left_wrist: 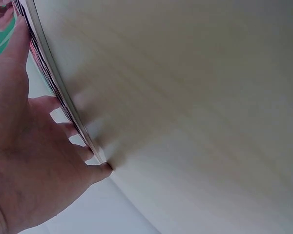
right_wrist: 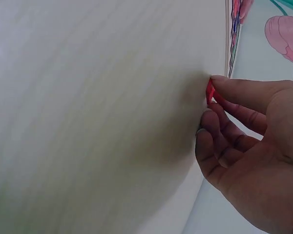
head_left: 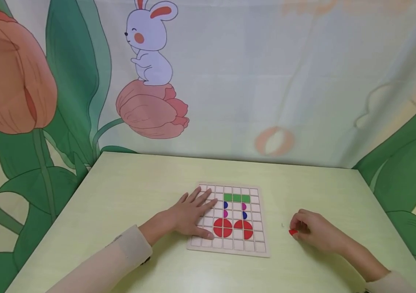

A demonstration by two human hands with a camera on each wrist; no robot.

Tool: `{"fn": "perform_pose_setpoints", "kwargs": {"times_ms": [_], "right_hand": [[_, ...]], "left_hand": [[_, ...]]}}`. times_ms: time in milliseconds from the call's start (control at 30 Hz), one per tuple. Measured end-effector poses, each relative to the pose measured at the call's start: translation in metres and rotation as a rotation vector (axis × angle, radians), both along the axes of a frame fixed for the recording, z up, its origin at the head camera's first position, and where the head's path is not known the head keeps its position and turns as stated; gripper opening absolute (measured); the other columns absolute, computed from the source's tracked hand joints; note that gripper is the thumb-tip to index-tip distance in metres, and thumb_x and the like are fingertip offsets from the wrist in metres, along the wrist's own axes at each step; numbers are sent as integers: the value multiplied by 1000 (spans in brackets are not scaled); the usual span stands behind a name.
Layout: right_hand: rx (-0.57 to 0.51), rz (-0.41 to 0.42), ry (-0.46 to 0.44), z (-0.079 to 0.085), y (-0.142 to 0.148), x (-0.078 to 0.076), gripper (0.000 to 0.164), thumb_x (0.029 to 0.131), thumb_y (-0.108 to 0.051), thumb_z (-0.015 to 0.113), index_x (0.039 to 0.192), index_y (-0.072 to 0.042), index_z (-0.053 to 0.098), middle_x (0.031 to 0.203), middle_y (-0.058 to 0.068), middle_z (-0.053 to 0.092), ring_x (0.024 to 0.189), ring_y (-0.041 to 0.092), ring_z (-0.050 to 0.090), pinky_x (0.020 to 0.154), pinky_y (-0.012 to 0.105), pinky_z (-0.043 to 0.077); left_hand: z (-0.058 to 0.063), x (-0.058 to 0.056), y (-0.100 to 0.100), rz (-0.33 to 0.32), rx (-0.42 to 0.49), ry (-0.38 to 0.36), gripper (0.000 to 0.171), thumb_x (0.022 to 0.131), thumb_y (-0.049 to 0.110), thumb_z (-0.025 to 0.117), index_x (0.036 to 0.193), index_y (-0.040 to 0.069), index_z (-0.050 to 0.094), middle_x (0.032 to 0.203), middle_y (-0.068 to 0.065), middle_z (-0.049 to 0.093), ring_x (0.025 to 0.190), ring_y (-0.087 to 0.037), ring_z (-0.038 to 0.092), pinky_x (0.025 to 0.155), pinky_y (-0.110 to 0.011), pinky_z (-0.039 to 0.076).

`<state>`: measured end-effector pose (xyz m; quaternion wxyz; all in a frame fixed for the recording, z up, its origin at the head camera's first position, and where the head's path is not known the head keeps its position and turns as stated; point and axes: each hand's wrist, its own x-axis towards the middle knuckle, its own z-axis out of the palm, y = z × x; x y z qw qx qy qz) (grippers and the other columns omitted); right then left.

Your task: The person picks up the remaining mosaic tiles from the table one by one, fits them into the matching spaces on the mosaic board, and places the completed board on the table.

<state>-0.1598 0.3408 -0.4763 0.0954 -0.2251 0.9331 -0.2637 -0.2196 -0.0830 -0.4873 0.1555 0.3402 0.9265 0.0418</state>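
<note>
A square wooden grid board [head_left: 229, 252] lies on the table. My left hand [head_left: 191, 211] rests on its left side with fingers spread. On the board are green squares [head_left: 236, 198] in a row, small blue and magenta half-circles [head_left: 244, 206], a full red circle [head_left: 223, 228] of quarter pieces, and three red quarters [head_left: 247, 230] beside it. To the right of the board, just over the table, my right hand [head_left: 314, 230] pinches a small red piece [right_wrist: 209, 91] between thumb and fingertip. The fingers partly hide that piece, so its full shape does not show.
The pale yellow-green table [head_left: 138, 179] extends around the board on all sides. A tiny faint mark [head_left: 282, 225] shows on the tabletop between board and right hand. Behind the table hangs a curtain [head_left: 222, 81] printed with tulips and a rabbit.
</note>
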Motion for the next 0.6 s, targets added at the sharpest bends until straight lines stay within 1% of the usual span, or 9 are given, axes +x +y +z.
{"fn": "perform_pose_setpoints", "kwargs": {"times_ms": [100,200,300,367,533,600], "right_hand": [[-30,-14,-10,0,2,1,22,90,-3,83,95,-17,67,89,-7,60,82,8,55,72,24,52],[-57,-18,-49,0,2,1,21,92,-5,82,96,-16,65,87,-6,61,81,8,56,71,24,52],[-81,-5,-86,2,1,0,19,94,-7,81,95,-16,65,85,-5,63,79,9,57,70,24,52],[-94,12,-97,5,-1,-3,17,96,-5,78,95,-16,66,85,-5,65,79,9,58,69,24,52],[-101,34,-73,12,-13,-11,20,96,4,73,97,-15,69,87,-5,67,79,10,60,71,25,54],[-97,37,-60,15,-20,-15,20,96,4,73,98,-15,70,87,-5,66,79,11,60,71,26,54]], "left_hand": [[2,-1,1,3,-1,-2,113,86,84,61,172,28,14,179,-6,-1,163,-39,-6,127,-66,10],[4,1,0,0,3,-8,113,87,83,62,172,27,14,179,-6,-1,163,-39,-5,127,-66,10],[5,2,-1,-5,6,-11,113,87,83,62,172,26,14,179,-7,-1,163,-39,-5,127,-67,10],[5,2,-2,-7,10,-13,113,87,83,62,172,26,14,179,-7,-1,163,-40,-5,126,-67,11],[4,2,-2,-7,16,-8,113,87,83,61,172,26,14,179,-7,-1,163,-40,-6,127,-67,11],[4,2,-1,-9,17,-8,113,87,83,61,172,26,14,179,-7,-2,163,-40,-6,126,-67,10]]}}
